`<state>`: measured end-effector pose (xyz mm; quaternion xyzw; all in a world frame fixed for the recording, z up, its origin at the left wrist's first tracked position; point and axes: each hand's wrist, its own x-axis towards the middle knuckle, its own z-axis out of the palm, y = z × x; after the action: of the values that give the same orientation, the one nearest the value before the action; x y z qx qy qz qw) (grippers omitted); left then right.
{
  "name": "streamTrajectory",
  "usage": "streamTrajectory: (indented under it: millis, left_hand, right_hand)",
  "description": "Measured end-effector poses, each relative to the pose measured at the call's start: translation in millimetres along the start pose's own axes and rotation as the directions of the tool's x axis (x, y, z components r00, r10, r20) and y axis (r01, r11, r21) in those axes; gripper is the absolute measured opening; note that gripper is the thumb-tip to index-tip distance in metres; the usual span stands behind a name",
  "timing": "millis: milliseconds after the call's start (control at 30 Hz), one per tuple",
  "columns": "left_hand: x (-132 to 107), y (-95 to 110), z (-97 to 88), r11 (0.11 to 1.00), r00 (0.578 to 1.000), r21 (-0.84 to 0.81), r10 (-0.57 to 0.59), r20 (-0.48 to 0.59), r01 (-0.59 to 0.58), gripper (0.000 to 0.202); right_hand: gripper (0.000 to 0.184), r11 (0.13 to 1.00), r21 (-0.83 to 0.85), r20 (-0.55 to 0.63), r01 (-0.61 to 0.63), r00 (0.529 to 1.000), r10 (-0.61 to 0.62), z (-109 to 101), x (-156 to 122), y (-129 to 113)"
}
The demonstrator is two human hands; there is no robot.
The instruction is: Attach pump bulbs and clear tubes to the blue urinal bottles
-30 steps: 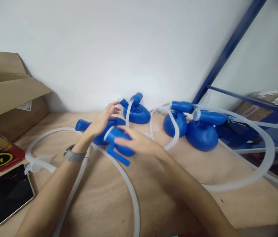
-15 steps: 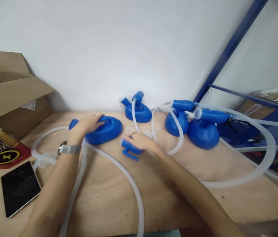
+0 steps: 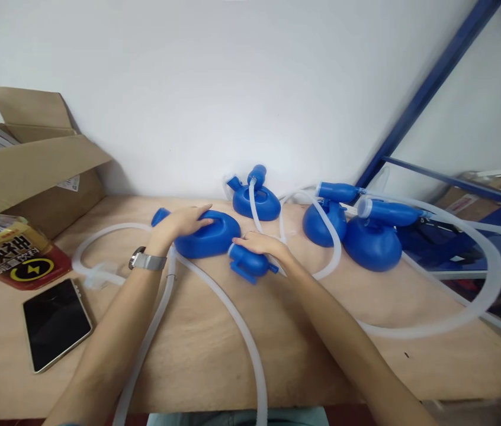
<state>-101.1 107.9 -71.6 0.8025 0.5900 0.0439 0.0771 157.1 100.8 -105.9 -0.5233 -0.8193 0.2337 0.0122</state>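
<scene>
The left hand point(image 3: 188, 222) lies over the jug point(image 3: 221, 239), fingers spread across its top; how firmly they grip, I cannot tell. Just right of the jug, the right hand point(image 3: 263, 244) curls over the cup point(image 3: 250, 265), touching it, though whether it is clasped tight cannot be told. In front of the jug, a tied tube point(image 3: 147, 337) and a curved tube point(image 3: 244, 331) run across the table point(image 3: 321, 378) between it and the person. Left of the jug are a tube loop point(image 3: 99, 229), phone point(image 3: 57, 325), drink point(image 3: 23, 254) and open box point(image 3: 46, 154). Behind the jug, slightly right, a rear jug point(image 3: 270, 204) stands near the wall point(image 3: 233, 89), a hose point(image 3: 254, 207) crossing its front. Well right of the jug, two cup-topped jugs point(image 3: 372, 245) crowd together beside a wide hose loop point(image 3: 497, 260), with a rack point(image 3: 428, 92) beyond
</scene>
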Motion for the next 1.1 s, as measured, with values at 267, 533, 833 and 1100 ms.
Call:
streamTrajectory:
  millis: [267, 533, 833, 1100]
  left_hand:
    - [7, 35, 14.2, 1.0, 0.997, -0.005, 0.02, -0.078, -0.021, 0.071]
    - [3, 67, 8.7, 0.839, 0.797, -0.172, 0.396, -0.456, -0.516, 0.097]
    - [-44, 76, -32.5, 0.93, 0.785, 0.013, 0.317, -0.532, -0.367, 0.057]
    - [-41, -7, -8.2, 0.921, 0.91, -0.379, -0.227, -0.348, 0.084, 0.061]
  right_hand:
    - [0.042, 0.993, 0.078, -0.101, 0.086, 0.992, -0.078, -39, -46, 6]
    - [0.032, 0.591, 0.594, -0.607, 0.545, 0.786, -0.114, -38, -43, -9]
    - [0.053, 0.318, 0.674, -0.673, 0.666, 0.732, -0.106, -20, -32, -35]
    - [0.068, 0.98, 0.143, -0.529, 0.137, 0.848, -0.042, -17, -23, 8]
